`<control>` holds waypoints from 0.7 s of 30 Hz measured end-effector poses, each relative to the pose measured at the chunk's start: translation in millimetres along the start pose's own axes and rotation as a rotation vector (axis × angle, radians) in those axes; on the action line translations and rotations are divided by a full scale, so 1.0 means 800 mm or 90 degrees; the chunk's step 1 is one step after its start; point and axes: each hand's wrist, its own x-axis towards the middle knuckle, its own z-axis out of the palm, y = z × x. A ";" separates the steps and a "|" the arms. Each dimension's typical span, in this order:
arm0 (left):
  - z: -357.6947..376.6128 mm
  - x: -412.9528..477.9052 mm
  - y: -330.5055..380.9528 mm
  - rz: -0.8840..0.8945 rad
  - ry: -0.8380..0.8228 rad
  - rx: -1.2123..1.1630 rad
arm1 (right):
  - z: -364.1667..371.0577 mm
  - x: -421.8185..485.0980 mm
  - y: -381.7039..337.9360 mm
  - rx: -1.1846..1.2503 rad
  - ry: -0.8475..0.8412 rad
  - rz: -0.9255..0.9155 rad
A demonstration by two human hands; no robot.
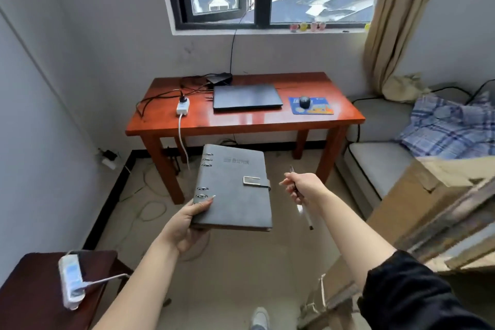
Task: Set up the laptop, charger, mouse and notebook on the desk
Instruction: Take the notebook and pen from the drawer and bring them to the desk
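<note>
My left hand grips the near left corner of a grey ring-bound notebook, held flat in the air in front of the desk. My right hand holds a pen with its tip pointing down. On the red-brown desk a closed dark laptop lies in the middle. A black mouse sits on a blue mouse pad to its right. The black charger brick lies behind the laptop, with cables running to a white power strip on the left.
A grey cushioned bench with a plaid cloth stands right of the desk. Cardboard boxes crowd the near right. A dark side table with a white power strip sits at the near left. Cables lie on the floor under the desk.
</note>
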 end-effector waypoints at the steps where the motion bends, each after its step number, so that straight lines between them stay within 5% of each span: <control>1: 0.009 0.045 0.016 0.000 0.005 0.001 | -0.003 0.041 -0.023 0.005 0.008 0.004; 21: 0.144 0.638 0.235 -0.072 -0.111 0.073 | -0.115 0.529 -0.269 0.048 0.131 0.021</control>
